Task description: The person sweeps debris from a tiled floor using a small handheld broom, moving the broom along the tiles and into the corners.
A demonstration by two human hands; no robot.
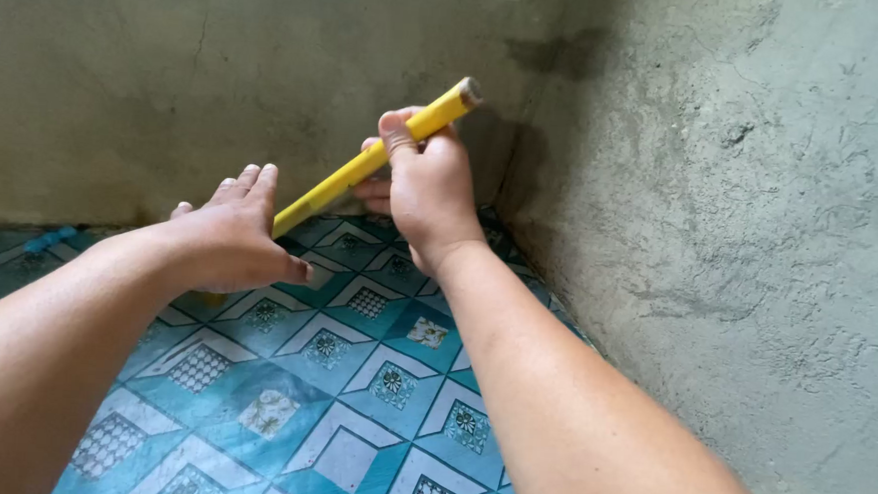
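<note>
Two bare forearms fill the bottom of the view, reaching out over a floor covering of teal vinyl sheet (350,423) printed with white and blue tile shapes and small flower squares. It runs toward the corner where two rough grey cement walls (740,243) meet.

The right hand (424,191) is closed around a long yellow stick with a dull grey capped end (384,154), gripping it near the top, thumb laid along the shaft. The stick slants from upper right down to lower left, and its lower end goes behind the left hand (234,236), so I cannot see where the tip meets the floor. The left hand is mostly open, fingers together and stretched forward, palm down, pressing on or just above the vinyl beside the stick's lower part; whether it touches the stick I cannot tell.

Judging by how things lie, the sheet already looks flat and spread across the visible floor, reaching close to both walls. The work seems to be at the edges now: the strip along the back wall and the corner itself, where the hands and stick are busy. How snugly the vinyl sits against the wall base there is hidden by the hands and by shadow. A small blue object (49,240) lies at the far left by the back wall, too blurred to make out.
</note>
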